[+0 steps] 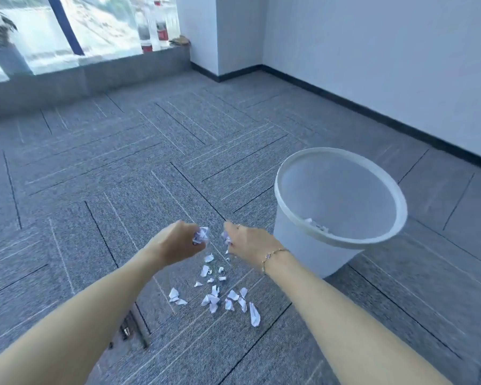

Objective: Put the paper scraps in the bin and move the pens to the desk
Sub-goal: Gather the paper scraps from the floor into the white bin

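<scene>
Hands: While I crouched over the carpet, my left hand (178,241) and right hand (243,240) each gripped a wad of scraps (202,234), bunched to carry together.
Bin (292,232): just right, few scraps inside.
Floor: loose scraps remained.
Pens (135,327): under my left forearm, untouched.

The bin (342,234) looks like smooth white plastic with a matt, faintly translucent wall and a thicker rolled rim, and it stands on a floor (150,151) of rough, woven grey carpet tiles with thin pale and dark stripes. The paper scraps (217,295) left of the bin are crumpled white paper with torn edges, and a thin gold-coloured metal bracelet (274,257) glints nearby. The wall (386,65) behind the bin is flat matt white.
</scene>
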Demonstrator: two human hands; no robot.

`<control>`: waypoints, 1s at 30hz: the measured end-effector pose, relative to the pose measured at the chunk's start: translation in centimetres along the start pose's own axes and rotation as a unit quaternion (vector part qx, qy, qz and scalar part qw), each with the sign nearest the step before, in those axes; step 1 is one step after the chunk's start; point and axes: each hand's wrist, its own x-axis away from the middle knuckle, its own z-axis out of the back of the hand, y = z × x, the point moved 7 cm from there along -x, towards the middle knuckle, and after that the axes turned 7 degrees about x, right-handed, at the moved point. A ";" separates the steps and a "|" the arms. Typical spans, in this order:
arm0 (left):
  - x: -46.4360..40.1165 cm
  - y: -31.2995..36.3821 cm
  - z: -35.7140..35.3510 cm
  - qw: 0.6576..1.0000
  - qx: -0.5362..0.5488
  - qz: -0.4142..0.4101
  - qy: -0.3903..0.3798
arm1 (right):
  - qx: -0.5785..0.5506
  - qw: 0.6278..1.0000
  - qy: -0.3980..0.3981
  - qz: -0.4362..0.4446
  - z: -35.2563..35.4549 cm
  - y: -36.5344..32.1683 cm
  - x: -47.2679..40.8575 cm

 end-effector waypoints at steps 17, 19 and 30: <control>-8.9 19.2 8.8 0.987 0.002 -0.145 0.069 | -0.112 0.960 0.089 -0.241 12.7 18.2 8.6; -10.0 21.6 7.9 0.982 -0.014 -0.173 0.069 | -0.126 0.954 0.084 -0.260 12.3 20.4 8.9; -16.1 23.5 -2.8 0.998 0.015 -0.057 -0.031 | -0.134 0.943 0.034 -0.304 7.6 25.8 7.3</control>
